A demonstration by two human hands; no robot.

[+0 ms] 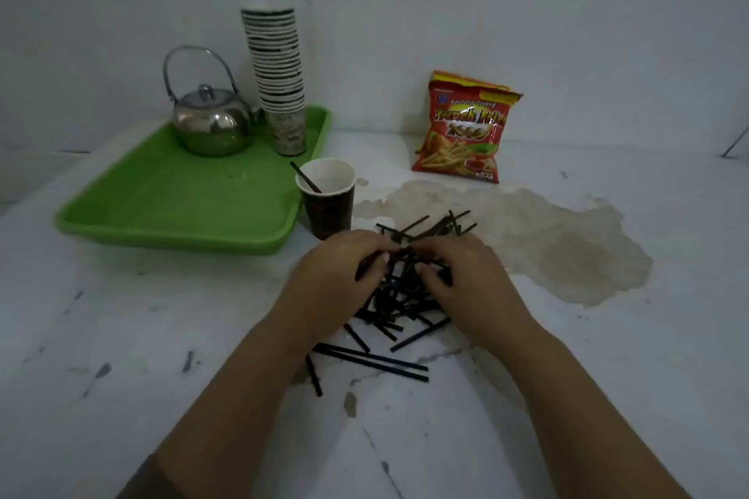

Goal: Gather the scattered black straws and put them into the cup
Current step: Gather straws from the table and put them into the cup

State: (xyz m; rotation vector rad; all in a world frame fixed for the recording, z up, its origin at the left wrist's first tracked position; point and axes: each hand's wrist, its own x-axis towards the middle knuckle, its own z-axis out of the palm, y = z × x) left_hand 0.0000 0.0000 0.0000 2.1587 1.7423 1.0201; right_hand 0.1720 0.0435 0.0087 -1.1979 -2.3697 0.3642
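Note:
Several black straws (pixel 399 312) lie in a loose heap on the white marble table. My left hand (pixel 336 275) and my right hand (pixel 462 275) sit on either side of the heap's middle, fingers curled in around a bunch of the straws. More straws stick out beyond my fingertips and toward me. A dark paper cup (pixel 327 198) with a white inside stands just beyond my left hand, with one black straw (pixel 304 177) leaning in it.
A green tray (pixel 154 198) at the left holds a steel teapot (pixel 212 122) and a tall stack of paper cups (pixel 279 77). A red snack bag (pixel 466 130) leans on the wall behind. A worn beige patch (pixel 567 239) marks the table at right.

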